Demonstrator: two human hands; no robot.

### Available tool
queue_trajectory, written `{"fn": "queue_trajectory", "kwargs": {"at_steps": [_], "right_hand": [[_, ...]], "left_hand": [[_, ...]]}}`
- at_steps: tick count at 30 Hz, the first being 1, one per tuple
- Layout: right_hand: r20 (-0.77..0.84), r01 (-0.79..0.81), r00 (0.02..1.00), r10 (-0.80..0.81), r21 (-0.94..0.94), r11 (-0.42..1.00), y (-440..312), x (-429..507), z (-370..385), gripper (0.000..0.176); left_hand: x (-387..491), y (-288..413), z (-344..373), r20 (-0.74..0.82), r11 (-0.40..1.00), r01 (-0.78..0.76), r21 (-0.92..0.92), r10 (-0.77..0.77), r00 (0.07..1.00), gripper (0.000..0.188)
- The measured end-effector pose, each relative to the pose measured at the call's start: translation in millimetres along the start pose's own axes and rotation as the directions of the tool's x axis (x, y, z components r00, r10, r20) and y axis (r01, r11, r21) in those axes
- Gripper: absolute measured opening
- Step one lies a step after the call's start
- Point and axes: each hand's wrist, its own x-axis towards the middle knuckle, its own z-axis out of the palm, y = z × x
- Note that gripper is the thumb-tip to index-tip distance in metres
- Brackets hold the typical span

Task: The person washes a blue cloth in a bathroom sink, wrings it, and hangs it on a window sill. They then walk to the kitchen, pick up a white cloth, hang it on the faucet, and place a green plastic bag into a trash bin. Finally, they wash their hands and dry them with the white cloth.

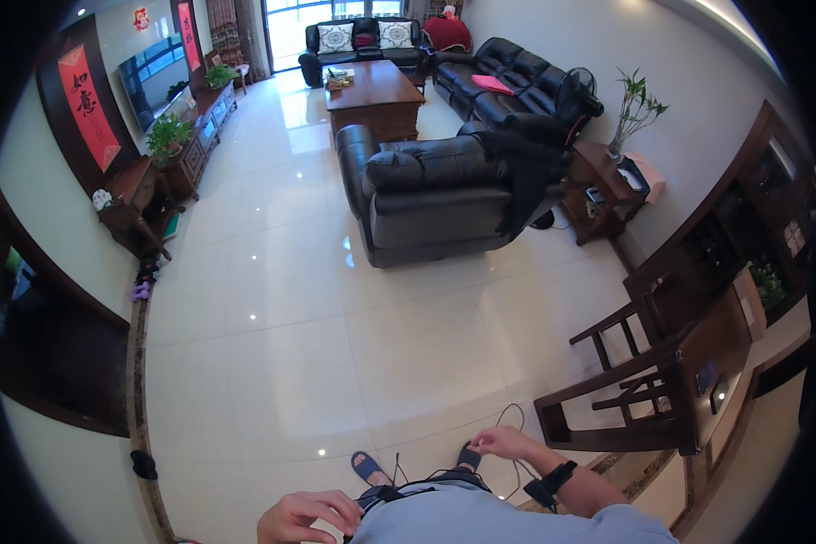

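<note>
My left hand (309, 517) is at the bottom, left of my body, its fingers curled beside a black item at my waist; whether it touches that item I cannot tell. Out in front on the right is my right hand (503, 443), fingers bent, above one of my dark blue slippers (470, 455). A black strap with a small device (549, 486) is on the right forearm. A thin dark cable (517, 469) loops beside and below that hand; whether the fingers hold it is unclear.
A dark wooden table (721, 340) with a chair (615, 333) stands at the right. Ahead are a black leather armchair (435, 217), a wooden coffee table (374, 85) and sofas (503, 81). A low cabinet (200, 149) lines the left wall; dark shoes (144, 465) lie by the skirting.
</note>
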Motion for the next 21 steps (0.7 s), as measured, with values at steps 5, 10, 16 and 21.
{"fn": "queue_trajectory", "kwargs": {"at_steps": [5,10,16,21], "right_hand": [[-0.032,-0.169,0.984,0.177,0.173,0.97,14.5,-27.0,47.0,0.025],[-0.237,-0.281,0.917,0.32,0.185,0.942,6.4,-43.2,47.1,0.02],[-0.49,-0.212,0.836,0.247,0.125,0.969,14.7,-24.0,14.7,0.019],[-0.818,-0.332,0.504,0.277,0.113,0.937,41.2,-36.6,-53.6,0.025]], "left_hand": [[-20.8,-15.9,-65.9,-0.437,0.95,0.314,-0.006,-0.285,0.853,0.009],[23.0,-42.1,-102.2,-0.76,0.922,0.367,0.126,-0.148,0.633,0.009],[68.9,-48.8,-93.9,-0.695,0.912,0.326,0.249,-0.067,0.716,0.01],[123.4,-61.4,-82.1,-0.7,0.79,0.478,0.384,-0.088,0.709,0.011]]}}
